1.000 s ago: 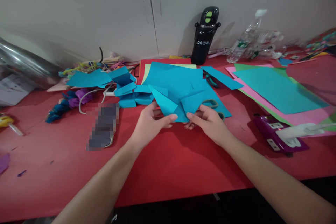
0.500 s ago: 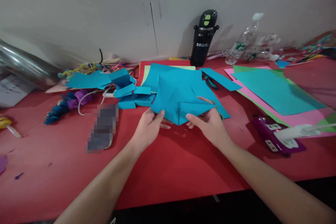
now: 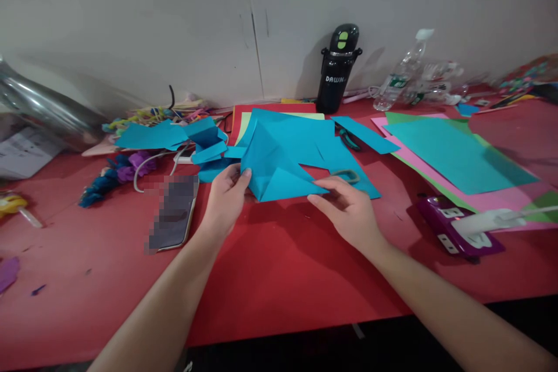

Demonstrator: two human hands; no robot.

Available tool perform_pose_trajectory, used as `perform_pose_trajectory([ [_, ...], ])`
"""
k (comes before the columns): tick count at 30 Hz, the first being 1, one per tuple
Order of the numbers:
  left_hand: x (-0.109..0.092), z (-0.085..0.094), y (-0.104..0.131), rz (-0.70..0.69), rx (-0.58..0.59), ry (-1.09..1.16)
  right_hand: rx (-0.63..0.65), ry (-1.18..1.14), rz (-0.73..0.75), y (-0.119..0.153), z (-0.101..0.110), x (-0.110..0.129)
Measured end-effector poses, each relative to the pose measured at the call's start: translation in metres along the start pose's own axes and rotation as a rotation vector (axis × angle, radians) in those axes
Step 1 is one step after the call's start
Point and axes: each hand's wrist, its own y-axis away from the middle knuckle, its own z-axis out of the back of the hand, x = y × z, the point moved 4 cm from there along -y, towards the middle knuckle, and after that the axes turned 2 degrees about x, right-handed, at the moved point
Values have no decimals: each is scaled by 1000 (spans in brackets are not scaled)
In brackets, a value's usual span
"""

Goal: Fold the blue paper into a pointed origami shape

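A folded sheet of blue paper (image 3: pixel 281 171) is held up between my two hands, with creases running to a corner near its lower left. My left hand (image 3: pixel 229 195) grips its left edge, thumb on top and fingers underneath. At the right, my right hand (image 3: pixel 346 203) pinches the pointed tip of the paper between thumb and fingers. Behind it lie more blue sheets (image 3: pixel 296 131) and a scissors handle (image 3: pixel 346 175) near my right fingers. Cut and folded blue pieces (image 3: pixel 207 142) lie to the left.
A phone (image 3: pixel 176 215) lies left of my left arm. On the right are a purple power strip (image 3: pixel 457 226) with a white plug and stacked coloured paper (image 3: pixel 462 154). A black bottle (image 3: pixel 337 70) and clear plastic bottles (image 3: pixel 399 78) stand at the back wall.
My left hand has moved left with the paper, and the paper has turned so its creased corner sits further left. My right hand now holds its right tip, and the scissors handle shows more.
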Motion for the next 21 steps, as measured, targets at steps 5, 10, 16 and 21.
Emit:
perform_pose_trajectory([
  [5,1,-7,2,154,40,112,9,56,60,0,0,4],
  [10,-6,-15,11,269,46,168,13,61,135,1,-2,9],
  [16,-8,-21,14,245,220,211,50,54,142,1,-4,10],
  [21,-2,-23,14,242,321,174,101,90,225,3,-6,12],
])
